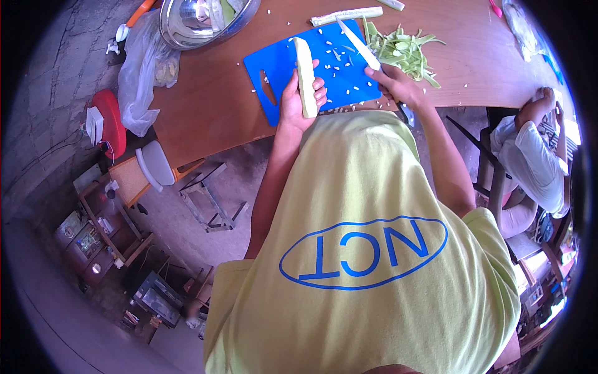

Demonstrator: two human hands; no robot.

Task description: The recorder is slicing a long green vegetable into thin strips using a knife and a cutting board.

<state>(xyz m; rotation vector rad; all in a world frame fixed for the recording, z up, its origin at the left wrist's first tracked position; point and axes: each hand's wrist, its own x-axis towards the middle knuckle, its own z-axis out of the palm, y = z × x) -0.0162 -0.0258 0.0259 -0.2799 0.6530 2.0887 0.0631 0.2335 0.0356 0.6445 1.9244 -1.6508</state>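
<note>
My left hand (299, 100) grips a long, pale peeled vegetable (306, 77), holding it nearly upright over the left half of a blue cutting board (282, 58). In my right hand (397, 86) is a kitchen knife (357, 44), its blade slanting up and left above the board's right side. The knife's dark handle shows below my fist. White seeds and a few green scraps are scattered over the board. Beyond its right edge lies a heap of green peelings (404, 51). Another pale vegetable length (346, 16) rests behind the board.
A shiny metal bowl (182, 28) holding pale and green pieces stands at the back left of the wooden table (210, 103). Plastic bags (138, 75) lie at the table's left edge. A seated person (532, 154) is at the right. A grey chair (156, 163) stands lower left.
</note>
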